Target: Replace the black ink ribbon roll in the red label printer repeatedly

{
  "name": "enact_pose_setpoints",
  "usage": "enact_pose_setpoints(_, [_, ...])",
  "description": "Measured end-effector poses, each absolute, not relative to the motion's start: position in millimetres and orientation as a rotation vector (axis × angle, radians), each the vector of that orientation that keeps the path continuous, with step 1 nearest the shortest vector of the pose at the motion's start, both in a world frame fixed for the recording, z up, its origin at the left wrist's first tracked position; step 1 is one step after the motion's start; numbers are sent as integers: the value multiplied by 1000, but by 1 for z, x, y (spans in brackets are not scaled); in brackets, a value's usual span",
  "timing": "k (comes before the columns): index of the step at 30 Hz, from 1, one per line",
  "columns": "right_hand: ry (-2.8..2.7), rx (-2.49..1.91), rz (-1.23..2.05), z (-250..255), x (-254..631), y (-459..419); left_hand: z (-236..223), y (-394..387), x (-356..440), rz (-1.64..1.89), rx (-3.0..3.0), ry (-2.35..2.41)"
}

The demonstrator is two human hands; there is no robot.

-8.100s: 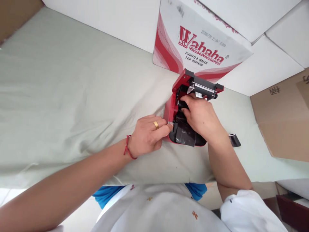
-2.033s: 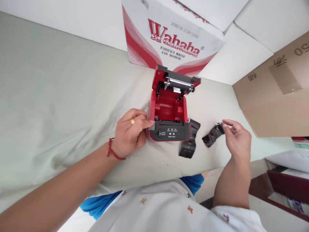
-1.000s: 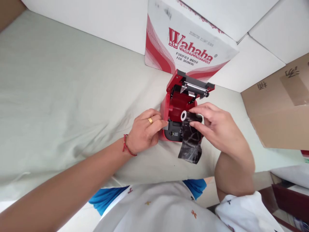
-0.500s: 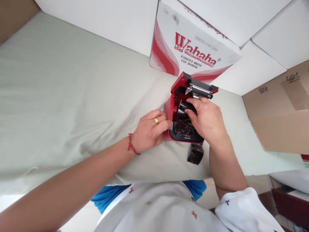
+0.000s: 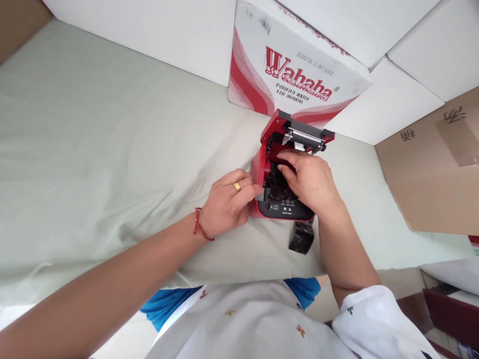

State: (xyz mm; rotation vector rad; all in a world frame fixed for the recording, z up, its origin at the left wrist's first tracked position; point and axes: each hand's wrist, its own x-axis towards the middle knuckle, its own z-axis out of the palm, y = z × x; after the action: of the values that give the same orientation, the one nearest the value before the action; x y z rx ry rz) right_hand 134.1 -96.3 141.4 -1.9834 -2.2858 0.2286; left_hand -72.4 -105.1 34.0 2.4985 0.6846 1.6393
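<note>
A red and black label printer (image 5: pixel 287 213) lies on the cloth with its lid (image 5: pixel 299 127) raised, showing a roller along the lid's edge. My left hand (image 5: pixel 232 199) is closed on the printer's left side, thumb and finger at a grey tab near the front corner. Inside the printer's bay sits a glossy black marbled roll (image 5: pixel 281 187), partly covered by my right hand (image 5: pixel 309 182). The thumb and fingers of that hand reach into the bay around the roll, and their contact points are partly hidden. A loose end of black strip (image 5: pixel 301 238) hangs out at the front.
Behind the printer stands a white and red water carton (image 5: pixel 299 75), beside plain white boxes (image 5: pixel 149 35). A brown cardboard box (image 5: pixel 430 174) is at the right. Pale green cloth (image 5: pixel 93 139) covers the table, whose near edge lies by my body.
The black roll has gone down deeper into the bay with my right hand, uncovering more of the printer's front panel. My left hand keeps its hold; the whole view has shifted slightly.
</note>
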Motion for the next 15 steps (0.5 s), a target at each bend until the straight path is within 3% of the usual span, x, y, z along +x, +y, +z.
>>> enact_pose_setpoints(7, [-2151, -1335, 291, 147, 155, -144, 39, -110, -73, 1656, 2492, 712])
enact_pose_setpoints(15, [-2214, -1192, 49, 116, 168, -201, 41, -127, -72, 1832, 2546, 746])
